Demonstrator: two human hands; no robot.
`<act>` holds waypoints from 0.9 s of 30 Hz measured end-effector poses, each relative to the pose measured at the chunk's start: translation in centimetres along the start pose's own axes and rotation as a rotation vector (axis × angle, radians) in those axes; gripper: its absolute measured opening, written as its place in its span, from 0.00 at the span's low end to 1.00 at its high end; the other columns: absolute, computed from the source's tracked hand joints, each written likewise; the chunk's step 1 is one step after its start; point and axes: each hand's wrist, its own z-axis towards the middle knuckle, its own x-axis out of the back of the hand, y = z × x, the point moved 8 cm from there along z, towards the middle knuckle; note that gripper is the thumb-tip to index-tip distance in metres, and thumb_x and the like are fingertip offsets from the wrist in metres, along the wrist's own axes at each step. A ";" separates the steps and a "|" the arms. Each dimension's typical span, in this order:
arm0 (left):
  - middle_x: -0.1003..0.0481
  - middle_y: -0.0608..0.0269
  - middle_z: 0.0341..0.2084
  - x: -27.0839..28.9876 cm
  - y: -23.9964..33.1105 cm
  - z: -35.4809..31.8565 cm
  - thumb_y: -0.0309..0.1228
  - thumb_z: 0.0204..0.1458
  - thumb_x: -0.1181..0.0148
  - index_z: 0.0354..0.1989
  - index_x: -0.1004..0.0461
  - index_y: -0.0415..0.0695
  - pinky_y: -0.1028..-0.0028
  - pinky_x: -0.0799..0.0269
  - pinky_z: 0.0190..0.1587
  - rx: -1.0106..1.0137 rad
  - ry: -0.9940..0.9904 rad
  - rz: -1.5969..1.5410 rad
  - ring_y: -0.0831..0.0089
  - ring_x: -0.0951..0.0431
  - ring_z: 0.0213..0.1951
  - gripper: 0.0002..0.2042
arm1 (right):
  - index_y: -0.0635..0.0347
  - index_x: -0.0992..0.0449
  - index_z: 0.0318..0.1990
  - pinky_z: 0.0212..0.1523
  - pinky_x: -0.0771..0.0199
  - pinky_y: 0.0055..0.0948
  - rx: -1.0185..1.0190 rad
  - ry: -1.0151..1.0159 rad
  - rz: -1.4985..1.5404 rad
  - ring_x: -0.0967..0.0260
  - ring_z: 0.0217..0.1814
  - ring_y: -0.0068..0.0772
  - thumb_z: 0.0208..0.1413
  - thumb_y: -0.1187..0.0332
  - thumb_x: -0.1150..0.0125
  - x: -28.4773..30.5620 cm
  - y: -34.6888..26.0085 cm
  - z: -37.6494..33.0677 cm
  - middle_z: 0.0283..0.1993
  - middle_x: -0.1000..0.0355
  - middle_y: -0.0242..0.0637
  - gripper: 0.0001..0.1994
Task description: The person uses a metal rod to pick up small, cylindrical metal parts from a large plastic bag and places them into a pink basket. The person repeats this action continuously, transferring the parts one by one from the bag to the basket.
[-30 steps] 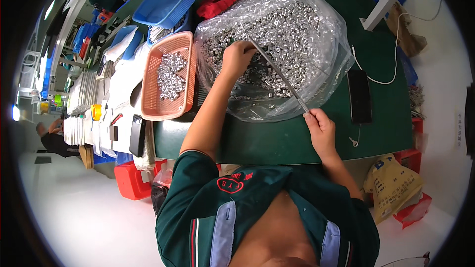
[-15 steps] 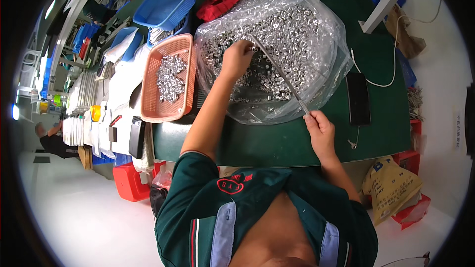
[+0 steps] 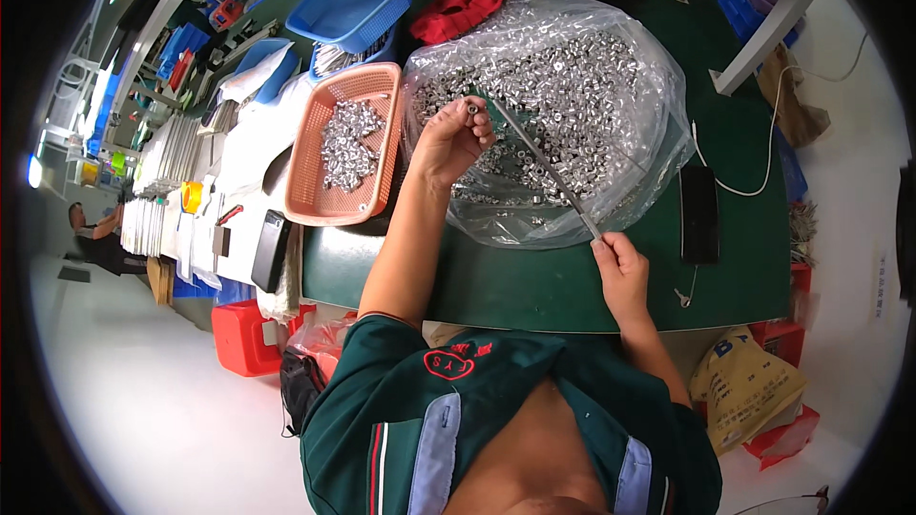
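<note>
Between the thumb and fingers of my left hand [image 3: 447, 146] is a small silver metal collar [image 3: 471, 109], its round hole showing. My right hand [image 3: 623, 274] is closed round the near end of a long thin metal rod [image 3: 549, 167]. The rod slants up and left, and its far end lies close beside the collar, apart from it. Beneath both hands spreads a clear plastic bag [image 3: 665, 146] with a heap of similar small metal collars [image 3: 587, 86]. To the left of my left hand, a salmon-pink plastic basket [image 3: 298, 167] holds a smaller pile of shiny metal pieces [image 3: 349, 145].
Blue baskets [image 3: 348, 5] and a red cloth [image 3: 468, 2] stand behind on the green table [image 3: 534, 300]. A black phone [image 3: 699, 215] and white cable [image 3: 739, 193] lie right, near a metal post [image 3: 763, 29]. Another dark phone [image 3: 271, 250] lies left. A person [image 3: 100, 238] is far left.
My left hand has come up out of the collar heap and turned, now showing a collar in its fingertips. The right hand keeps holding the rod. The whole view has shifted slightly.
</note>
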 end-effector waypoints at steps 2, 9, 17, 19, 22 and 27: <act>0.28 0.64 0.27 -0.1 0.2 0.0 0.34 0.57 0.41 0.42 0.28 0.38 0.73 0.34 0.35 -0.002 -0.011 0.039 0.75 0.31 0.29 0.12 | 0.65 0.26 0.35 0.23 0.46 0.17 0.021 0.000 -0.029 0.48 0.24 0.11 0.59 0.71 0.41 -0.1 -0.1 0.0 0.20 0.40 0.22 0.06; 0.26 0.64 0.27 0.0 0.6 -0.4 0.30 0.58 0.44 0.42 0.26 0.35 0.75 0.32 0.36 -0.024 0.046 0.098 0.76 0.29 0.29 0.10 | 0.66 0.27 0.35 0.23 0.44 0.18 0.067 0.000 -0.074 0.47 0.23 0.12 0.58 0.72 0.41 -0.4 0.0 -0.2 0.20 0.40 0.23 0.05; 0.26 0.68 0.25 -0.5 2.8 -1.2 0.30 0.57 0.42 0.41 0.24 0.36 0.80 0.32 0.35 -0.143 0.172 0.639 0.81 0.29 0.28 0.09 | 0.63 0.25 0.37 0.23 0.36 0.24 0.080 -0.016 -0.152 0.35 0.19 0.24 0.57 0.70 0.40 -0.4 -0.4 -0.1 0.21 0.30 0.37 0.06; 0.28 0.69 0.22 -0.8 3.2 -1.3 0.31 0.56 0.40 0.36 0.24 0.37 0.82 0.36 0.31 -0.155 0.217 0.705 0.82 0.31 0.26 0.08 | 0.63 0.25 0.36 0.22 0.36 0.24 0.092 -0.014 -0.144 0.35 0.18 0.24 0.57 0.70 0.39 -0.5 -0.5 -0.1 0.20 0.31 0.37 0.06; 0.29 0.70 0.21 -0.6 3.3 -1.2 0.32 0.56 0.39 0.33 0.25 0.38 0.82 0.39 0.28 -0.130 0.219 0.762 0.83 0.33 0.23 0.09 | 0.62 0.25 0.36 0.22 0.37 0.25 0.113 -0.007 -0.136 0.35 0.18 0.25 0.57 0.70 0.39 -0.4 -0.5 -0.1 0.19 0.31 0.36 0.05; 0.29 0.69 0.20 -1.8 3.9 -1.4 0.31 0.57 0.40 0.34 0.25 0.37 0.80 0.37 0.30 -0.097 0.294 0.982 0.81 0.32 0.23 0.09 | 0.61 0.25 0.35 0.21 0.37 0.26 0.118 0.005 -0.172 0.35 0.17 0.27 0.57 0.70 0.40 -0.4 -0.5 -0.2 0.18 0.33 0.36 0.05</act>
